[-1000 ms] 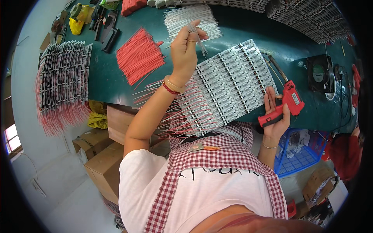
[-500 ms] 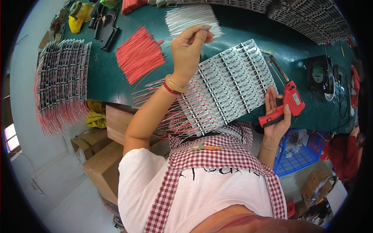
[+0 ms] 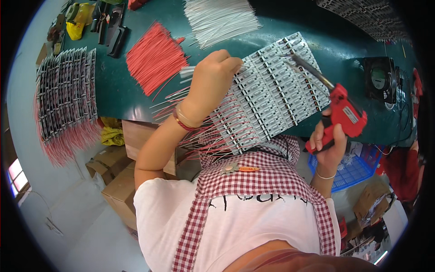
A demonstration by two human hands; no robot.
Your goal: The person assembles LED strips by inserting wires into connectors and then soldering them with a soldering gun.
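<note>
A panel of small circuit boards (image 3: 276,90) lies tilted at the near table edge, with red and white wires trailing from its left side. Above the panel's upper left edge is my left hand (image 3: 210,84), fingers pinched together. White wires (image 3: 186,71) stick out behind that hand, and a thin end shows at its fingertips; how many it holds is hidden. My right hand (image 3: 330,144) is wrapped round the grip of a red soldering gun (image 3: 346,113). The gun's dark barrel points up and left, its tip over the panel's upper right part.
Red wires (image 3: 156,59) and white wires (image 3: 222,20) lie in piles beyond the panel. Wired panels (image 3: 68,90) stand at the left, more panels (image 3: 367,18) at the far right. A black fan-like device (image 3: 379,79) sits right; a blue basket (image 3: 353,174) is below.
My left hand has come down from near the white wire pile to the panel's edge. The soldering gun has swung left, bringing its tip over the panel.
</note>
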